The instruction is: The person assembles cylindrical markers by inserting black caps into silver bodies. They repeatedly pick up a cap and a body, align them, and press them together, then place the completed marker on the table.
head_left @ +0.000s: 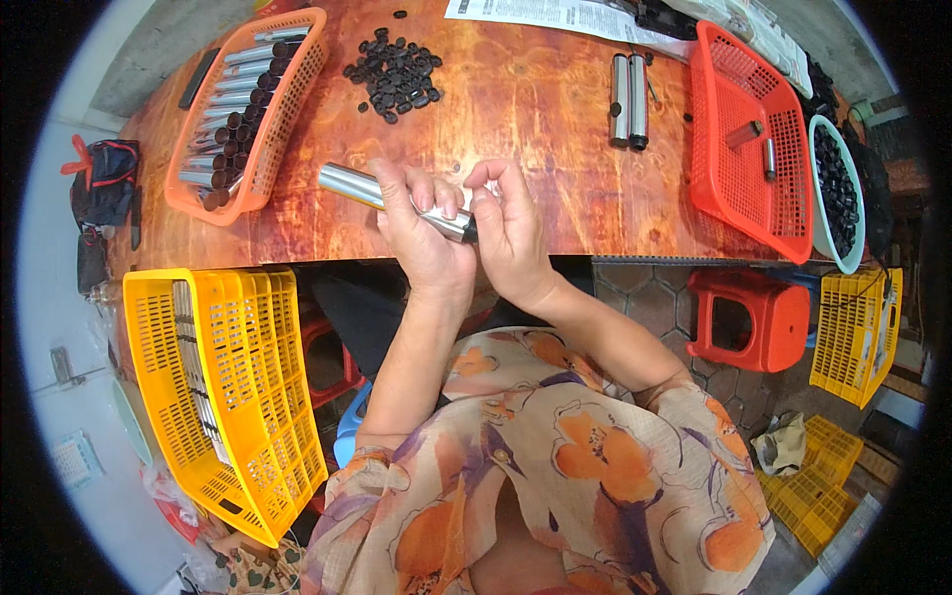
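Over the near edge of the wooden table, my left hand [424, 223] is wrapped round a shiny metal tube [349, 183], which lies aslant with its open-looking end to the upper left. A black end piece shows at the tube's lower right end. My right hand [508, 233] is at that end, its fingers bent and pinched against the black part; whether it grips a separate small piece is hidden. Beyond my hands a heap of small black caps [397, 77] lies on the table. Two similar metal tubes [621, 99] lie side by side further right.
An orange basket [283, 129] full of tubes stands at left, a red basket [734, 188] with a few pieces at right. Beside it is a pale bowl [821, 198] of black parts. Below stand a yellow crate [268, 397] and a red stool [783, 327]. Printed paper [555, 14] lies far back.
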Available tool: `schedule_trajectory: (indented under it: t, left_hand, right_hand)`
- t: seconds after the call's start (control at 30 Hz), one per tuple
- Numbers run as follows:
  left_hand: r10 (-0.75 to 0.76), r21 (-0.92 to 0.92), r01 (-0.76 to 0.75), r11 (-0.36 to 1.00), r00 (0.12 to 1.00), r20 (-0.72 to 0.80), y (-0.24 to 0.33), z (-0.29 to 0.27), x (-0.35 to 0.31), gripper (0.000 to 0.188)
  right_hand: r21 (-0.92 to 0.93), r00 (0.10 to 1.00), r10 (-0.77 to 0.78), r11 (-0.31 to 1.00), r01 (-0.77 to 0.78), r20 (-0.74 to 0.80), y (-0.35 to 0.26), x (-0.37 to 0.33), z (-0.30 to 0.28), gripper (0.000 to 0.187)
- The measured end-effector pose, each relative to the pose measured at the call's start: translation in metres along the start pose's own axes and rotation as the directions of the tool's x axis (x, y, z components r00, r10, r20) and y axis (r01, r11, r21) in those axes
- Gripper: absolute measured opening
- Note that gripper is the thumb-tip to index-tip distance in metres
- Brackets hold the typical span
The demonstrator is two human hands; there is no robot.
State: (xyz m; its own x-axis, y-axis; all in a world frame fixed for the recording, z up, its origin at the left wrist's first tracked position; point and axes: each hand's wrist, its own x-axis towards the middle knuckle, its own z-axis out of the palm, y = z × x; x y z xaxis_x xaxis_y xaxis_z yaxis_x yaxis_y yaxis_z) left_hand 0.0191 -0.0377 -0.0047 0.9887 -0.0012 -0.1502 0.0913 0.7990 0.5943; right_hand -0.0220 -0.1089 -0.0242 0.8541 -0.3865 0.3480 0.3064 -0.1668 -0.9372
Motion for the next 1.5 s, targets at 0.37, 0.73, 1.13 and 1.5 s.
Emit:
schedule_trajectory:
  t: [0.37,0.73,1.13,1.5]
  left_hand:
    - [-0.075,-0.023,0.073,0.997,0.996,-0.054,-0.005,0.009,-0.005,0.036]
    - [0.132,0.742,-0.345,0.575,0.934,0.333,-0.005,0.012,-0.008,0.019]
    - [-0.395,0.770,0.010,0.638,0.862,0.317,0.002,-0.006,-0.007,0.028]
    - [-0.515,0.370,0.453,0.811,0.853,0.082,0.010,-0.051,-0.008,0.039]
  right_hand:
    - [0.154,0.981,-0.164,0.977,0.147,0.104,-0.008,0.024,-0.002,0.030]
    - [0.317,0.986,0.139,0.935,-0.160,0.089,0.007,0.020,-0.011,0.036]
    - [0.533,0.840,0.405,0.649,-0.542,0.360,0.014,0.045,-0.048,0.027]
    - [-0.308,0.927,0.271,0.933,-0.187,0.259,0.056,0.081,-0.023,0.030]
